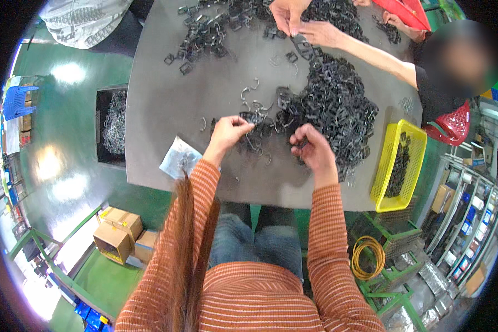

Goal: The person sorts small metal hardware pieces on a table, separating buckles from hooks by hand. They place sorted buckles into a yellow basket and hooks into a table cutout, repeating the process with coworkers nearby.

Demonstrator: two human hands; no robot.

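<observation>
At a grey table (166, 110), a worker's left hand (227, 133) pinches a black clip (253, 117) and the right hand (311, 146) grips another, with 1 large heap (337, 105) unsorted beside a part-filled yellow basket (383, 188).

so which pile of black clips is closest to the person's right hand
The big heap of black clips at table centre-right; the right hand touches its near edge. The far pile lies across the table.

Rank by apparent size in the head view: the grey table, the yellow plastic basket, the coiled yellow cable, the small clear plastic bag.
1. Grey table
2. Yellow plastic basket
3. Coiled yellow cable and small clear plastic bag: they look alike, so unranked.
</observation>
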